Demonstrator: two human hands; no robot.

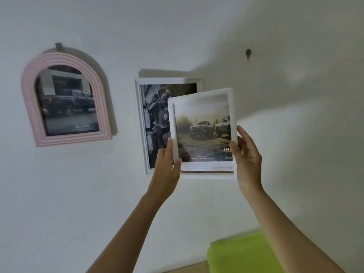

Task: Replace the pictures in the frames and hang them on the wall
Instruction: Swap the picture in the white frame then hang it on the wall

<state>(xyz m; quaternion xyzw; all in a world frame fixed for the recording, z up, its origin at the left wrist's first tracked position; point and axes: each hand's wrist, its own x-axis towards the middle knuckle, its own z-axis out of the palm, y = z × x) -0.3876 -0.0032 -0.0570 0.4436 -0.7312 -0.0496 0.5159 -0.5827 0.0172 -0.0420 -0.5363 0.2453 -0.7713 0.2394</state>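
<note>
White frame (202, 133) with truck picture held up before wall (295, 134), overlapping hung white frame (141, 119). Left hand (167, 166), right hand (246, 156) pinch lower side edges. Bare hook (248, 53) upper right. Likely light, stiff, breakable; grip edges.

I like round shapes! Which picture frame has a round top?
The pink frame on the left of the wall. Its top is an arch; the white frame hanging beside it and the frame in the hands are rectangles.

Two bare forearms reach up from the bottom edge, no sleeves showing on either. The left hand (166, 166) and right hand (247, 160) wear nothing (no rings, watch or gloves), nails short.
</note>
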